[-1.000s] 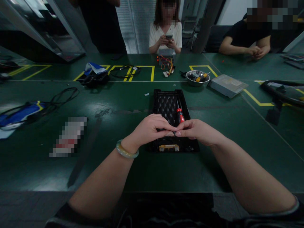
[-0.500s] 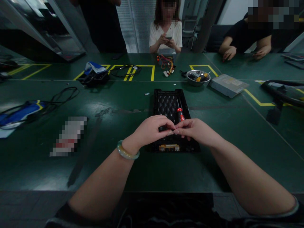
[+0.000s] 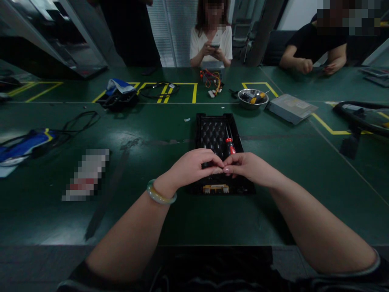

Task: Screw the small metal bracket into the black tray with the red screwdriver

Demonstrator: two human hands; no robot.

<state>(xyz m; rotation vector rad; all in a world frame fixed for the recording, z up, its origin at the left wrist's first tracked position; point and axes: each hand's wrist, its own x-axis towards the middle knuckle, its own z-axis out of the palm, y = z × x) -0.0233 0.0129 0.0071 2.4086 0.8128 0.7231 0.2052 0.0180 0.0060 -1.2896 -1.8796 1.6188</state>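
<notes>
My left hand (image 3: pixel 191 167) and my right hand (image 3: pixel 247 166) meet fingertip to fingertip above the near end of a black tray-like case (image 3: pixel 212 134) on the green table. Both hands are pinched shut around something tiny that I cannot make out. A red-handled screwdriver (image 3: pixel 229 144) lies inside the case just beyond my right fingers. A gold connector (image 3: pixel 216 189) shows on the case's near edge. A pale bangle (image 3: pixel 158 195) circles my left wrist.
A steel bowl (image 3: pixel 253 99) holding tools, a grey drive (image 3: pixel 291 108) and coloured wires (image 3: pixel 212 82) lie farther back. Black cables (image 3: pixel 80 121) and a blue object (image 3: pixel 26 144) sit left. A black hose (image 3: pixel 361 117) lies right. Two people sit across the table.
My hands stay pinched together over the case, shifting only slightly. The person at the far right has moved their hands apart and then closer again.
</notes>
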